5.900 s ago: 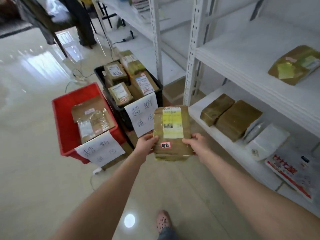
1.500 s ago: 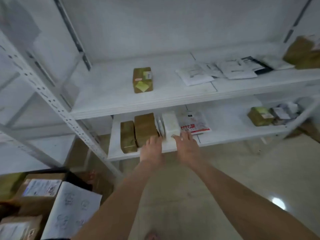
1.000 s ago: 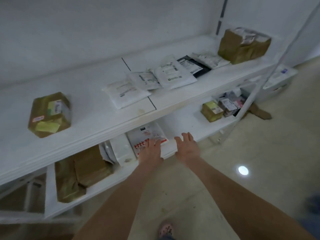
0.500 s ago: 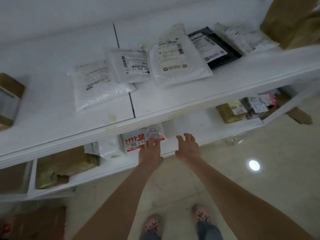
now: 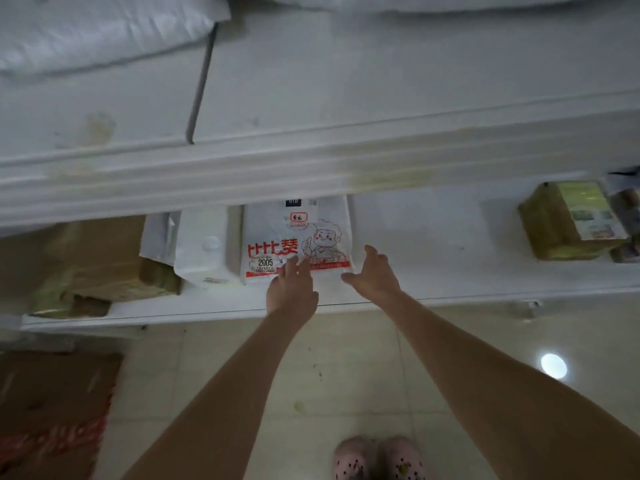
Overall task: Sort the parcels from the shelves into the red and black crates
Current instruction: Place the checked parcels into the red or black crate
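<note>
From the head camera, looking down past two bare forearms, the flat white plastic mailer bag printed with red characters and a cartoon figure (image 5: 296,237) lies on the lower white shelf board (image 5: 433,237), its far end tucked under the upper white shelf board (image 5: 311,98); the left hand (image 5: 292,285) has its fingers spread and its fingertips lying on the near edge of that mailer, gripping nothing yet; the right hand (image 5: 375,275) hovers open just right of the mailer's near corner, thumb out, empty; left of the mailer, touching or nearly so, stands a white paper-wrapped block parcel (image 5: 204,247), and further left a brown taped cardboard parcel (image 5: 100,261); well to the right of the mailer sits a yellow-green taped box (image 5: 571,220). The mailer looks thin, limp and light, with a slick film surface that is likely to slide under flat fingers and sag if lifted by one corner; the sound hold would be to drag it off the shelf lip, then pinch both near corners, thumbs on top; nothing suggests fragile contents, though what is inside cannot be told.
</note>
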### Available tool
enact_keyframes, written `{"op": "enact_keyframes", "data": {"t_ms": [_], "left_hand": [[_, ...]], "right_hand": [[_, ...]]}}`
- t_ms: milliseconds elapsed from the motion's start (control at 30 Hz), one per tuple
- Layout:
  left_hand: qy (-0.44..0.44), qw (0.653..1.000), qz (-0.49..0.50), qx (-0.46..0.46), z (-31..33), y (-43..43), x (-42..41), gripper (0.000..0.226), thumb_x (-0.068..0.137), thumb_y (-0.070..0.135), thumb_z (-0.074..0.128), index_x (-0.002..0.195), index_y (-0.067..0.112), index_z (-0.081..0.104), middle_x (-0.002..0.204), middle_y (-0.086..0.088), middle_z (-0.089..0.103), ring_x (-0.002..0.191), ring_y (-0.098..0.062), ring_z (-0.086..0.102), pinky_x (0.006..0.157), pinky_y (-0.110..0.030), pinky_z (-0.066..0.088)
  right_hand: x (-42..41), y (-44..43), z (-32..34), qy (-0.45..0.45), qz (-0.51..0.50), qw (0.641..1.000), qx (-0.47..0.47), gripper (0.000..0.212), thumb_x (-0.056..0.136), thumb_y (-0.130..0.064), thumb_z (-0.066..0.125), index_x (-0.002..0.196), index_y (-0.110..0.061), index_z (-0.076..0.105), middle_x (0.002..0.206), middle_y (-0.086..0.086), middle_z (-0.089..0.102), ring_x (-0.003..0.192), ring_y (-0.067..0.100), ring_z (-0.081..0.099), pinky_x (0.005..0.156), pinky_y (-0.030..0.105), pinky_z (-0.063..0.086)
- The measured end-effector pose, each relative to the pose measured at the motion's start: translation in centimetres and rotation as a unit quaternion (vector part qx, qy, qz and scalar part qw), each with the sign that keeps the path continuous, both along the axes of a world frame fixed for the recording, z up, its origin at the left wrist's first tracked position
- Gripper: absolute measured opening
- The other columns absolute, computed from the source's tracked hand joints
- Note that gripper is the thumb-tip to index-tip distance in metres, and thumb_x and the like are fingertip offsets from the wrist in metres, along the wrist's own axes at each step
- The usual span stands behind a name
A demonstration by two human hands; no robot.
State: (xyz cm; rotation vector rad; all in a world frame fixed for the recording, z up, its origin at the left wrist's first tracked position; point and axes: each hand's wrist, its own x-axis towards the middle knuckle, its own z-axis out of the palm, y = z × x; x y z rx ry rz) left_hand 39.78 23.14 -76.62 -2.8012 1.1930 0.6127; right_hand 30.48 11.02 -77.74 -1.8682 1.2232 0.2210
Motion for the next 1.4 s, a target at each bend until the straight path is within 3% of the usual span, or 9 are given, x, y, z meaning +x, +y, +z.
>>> {"op": "enact_keyframes", "data": {"t_ms": [167,367,500,767,900,1033,1133,1233,1400], "left_hand": [[0.007,0.997,0.068,-0.026,-2.9,1.3,2.1,0.067,0.093,0.022,0.056,0.149,0.016,0.021,0.155,-0.007,0.021,0.139,-0.027,0.031,0.102,-0.041,0.042],[0.037,0.993,0.098,-0.049,-3.7,2.3,2.4,0.061,0.094,0.024,0.054,0.148,0.018,0.025,0.152,-0.006,0.029,0.135,-0.026,0.037,0.102,-0.043,0.042],[0.065,0.977,0.179,-0.1,-3.2,2.2,2.7,0.059,0.094,0.028,0.054,0.145,0.014,0.028,0.146,-0.013,0.035,0.128,-0.033,0.044,0.098,-0.048,0.045],[0.375,0.781,0.474,-0.159,-4.1,0.9,0.1,0.067,0.084,0.032,0.071,0.133,-0.002,0.039,0.121,-0.016,0.061,0.108,-0.031,0.061,0.077,-0.036,0.05],[0.4,0.783,0.43,-0.206,-5.3,0.1,-2.8,0.028,0.087,0.016,0.068,0.111,0.007,0.059,0.112,-0.012,0.067,0.099,-0.026,0.065,0.082,-0.037,0.054],[0.315,0.816,0.409,-0.259,-4.7,-1.6,-3.8,0.036,0.091,0.01,0.062,0.126,0.015,0.056,0.115,-0.006,0.067,0.097,-0.023,0.066,0.075,-0.032,0.054],[0.28,0.845,0.374,-0.261,-4.6,-4.4,-4.0,0.025,0.092,0.012,0.058,0.116,0.02,0.06,0.106,-0.003,0.07,0.087,-0.021,0.067,0.069,-0.03,0.055],[0.294,0.849,0.347,-0.27,-4.9,-7.9,-5.1,0.029,0.093,0.006,0.054,0.117,0.019,0.062,0.097,0.001,0.069,0.078,-0.014,0.066,0.062,-0.027,0.054],[0.418,0.849,0.234,-0.221,-5.7,-13.0,-7.7,0.046,0.092,-0.001,0.043,0.13,0.022,0.053,0.12,-0.005,0.064,0.099,-0.019,0.062,0.073,-0.029,0.053]], "right_hand": [[2.8,-0.9,-2.5,-0.082,-0.097,0.987,0.098,0.092,0.08,-0.034,0.077,0.148,-0.006,0.021,0.147,0.014,0.038,0.132,0.031,0.042,0.096,0.034,0.041],[3.6,-0.3,-3.6,-0.113,-0.135,0.98,0.089,0.033,0.085,-0.019,0.069,0.114,-0.006,0.064,0.099,0.004,0.066,0.084,0.02,0.059,0.066,0.025,0.046],[1.1,-0.5,-3.4,-0.124,-0.177,0.972,0.092,0.024,0.086,-0.011,0.063,0.109,-0.013,0.07,0.084,0.003,0.063,0.069,0.016,0.055,0.051,0.021,0.037],[-7.3,-2.0,-4.8,-0.114,-0.215,0.962,0.128,0.018,0.09,-0.002,0.057,0.098,-0.013,0.069,0.075,0.006,0.061,0.068,0.02,0.052,0.065,0.031,0.04],[-9.5,-2.9,-5.2,-0.115,-0.23,0.96,0.111,0.02,0.091,-0.001,0.054,0.094,-0.016,0.068,0.071,0.002,0.059,0.069,0.02,0.051,0.058,0.027,0.036],[-11.0,-3.6,-4.5,-0.051,-0.216,0.975,-0.019,0.026,0.094,-0.012,0.056,0.119,-0.017,0.062,0.106,0.008,0.068,0.092,0.026,0.059,0.072,0.03,0.049],[-11.3,-4.2,-3.8,0.063,-0.143,0.977,-0.144,0.061,0.093,-0.018,0.056,0.147,-0.024,0.031,0.149,0.008,0.036,0.13,0.031,0.04,0.1,0.042,0.043],[-10.8,-4.4,-3.8,0.038,-0.018,0.98,-0.194,0.07,0.091,-0.012,0.052,0.151,-0.024,0.019,0.158,0.001,0.019,0.142,0.027,0.021,0.111,0.042,0.035],[-10.5,-5.5,-5.3,0.057,0.089,0.975,-0.193,0.079,0.091,-0.006,0.05,0.154,-0.025,0.007,0.162,-0.002,0.004,0.148,0.026,0.006,0.119,0.039,0.022]]}}
